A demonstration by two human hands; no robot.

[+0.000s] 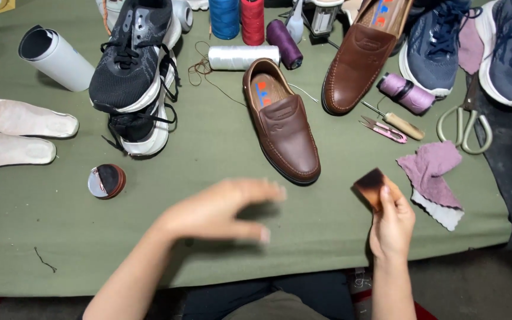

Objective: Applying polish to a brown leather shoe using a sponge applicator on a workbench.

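Note:
My right hand [392, 224] grips a small sponge [370, 182] stained dark brown, held up over the green table cover [220, 148] near the front edge. My left hand [220, 207] hovers blurred and open, palm down, fingers pointing right, holding nothing. Just beyond it lies a brown leather loafer [282, 121], toe toward me. Its mate [360, 62] lies farther back on the right. An open round tin of dark polish [106, 181] sits to the left of my left hand.
Black-and-white sneakers [134, 71] are stacked at the back left, two white insoles [19, 133] and a white tube [57, 56] at far left. Thread spools [244, 56], blue sneakers [475, 47], scissors [463, 127], an awl [401, 123], snips and a pink cloth [434, 175] lie at the right.

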